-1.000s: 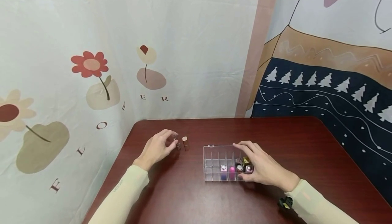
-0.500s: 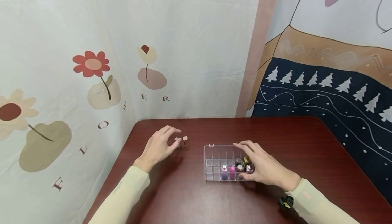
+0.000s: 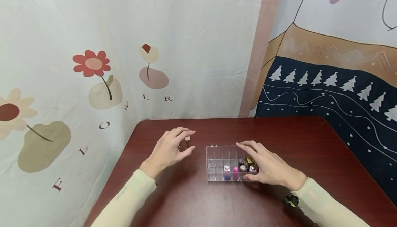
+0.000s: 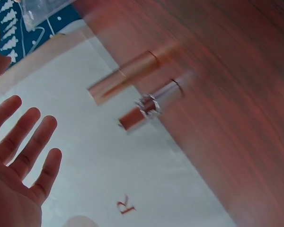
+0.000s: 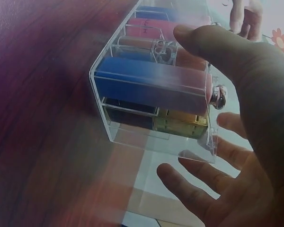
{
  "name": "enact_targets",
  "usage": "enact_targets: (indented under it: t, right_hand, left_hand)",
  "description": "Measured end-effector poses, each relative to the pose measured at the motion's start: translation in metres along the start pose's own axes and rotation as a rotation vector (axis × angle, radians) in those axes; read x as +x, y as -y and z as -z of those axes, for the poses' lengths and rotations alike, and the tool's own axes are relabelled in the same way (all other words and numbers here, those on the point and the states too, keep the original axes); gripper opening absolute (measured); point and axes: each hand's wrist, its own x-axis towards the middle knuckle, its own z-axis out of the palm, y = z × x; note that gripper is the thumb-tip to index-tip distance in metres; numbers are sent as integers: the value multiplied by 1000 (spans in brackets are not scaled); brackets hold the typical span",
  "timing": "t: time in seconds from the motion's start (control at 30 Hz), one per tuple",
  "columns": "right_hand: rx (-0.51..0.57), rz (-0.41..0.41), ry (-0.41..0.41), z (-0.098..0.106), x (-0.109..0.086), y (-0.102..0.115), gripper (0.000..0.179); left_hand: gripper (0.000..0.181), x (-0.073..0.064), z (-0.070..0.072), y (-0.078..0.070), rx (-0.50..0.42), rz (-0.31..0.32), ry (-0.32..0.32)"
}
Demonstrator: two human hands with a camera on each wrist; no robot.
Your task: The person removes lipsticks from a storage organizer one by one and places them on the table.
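Observation:
My left hand (image 3: pixel 169 150), thumb and fingers apart, is beside two lipsticks standing on the table, holding neither. One is a smooth rose-gold lipstick (image 4: pixel 123 77); the other is an ornate lipstick (image 4: pixel 149 105) with a silver collar and coppery end. In the head view the hand partly hides both, and the rose-gold lipstick (image 3: pixel 187 139) shows between thumb and fingers. My right hand (image 3: pixel 273 167) grips the right end of a clear plastic organizer (image 3: pixel 216 181), thumb at the near edge and fingers at the far edge. Lipsticks inside include a blue-pink one (image 5: pixel 151 84) and a bright pink one (image 3: pixel 235 173).
Several left compartments (image 3: pixel 218 166) of the organizer hold nothing. The dark red table (image 3: pixel 198 206) ends at a back edge against a pale flower-print cloth (image 3: pixel 198 47). A navy cloth with white trees (image 3: pixel 310 92) hangs at the right.
My left hand has moved right from beside the ornate lipstick toward the rose-gold one, its thumb and fingers spreading wider. My right hand and the organizer stay in place.

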Motion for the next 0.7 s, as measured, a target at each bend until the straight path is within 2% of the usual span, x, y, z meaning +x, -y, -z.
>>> enact_targets:
  t: [0.17, 0.4, 0.7]
  right_hand:
    - [0, -8, 22, 4, 0, -1, 117]
    - [-28, -7, 4, 16, -3, -6, 113]
    - [-70, 19, 7, 21, -4, -9, 99]
  left_hand:
    - [61, 5, 3, -17, 9, -41, 42]
    - [69, 11, 0, -39, 18, -91, 127]
    - [73, 15, -12, -61, 32, -167, 144]
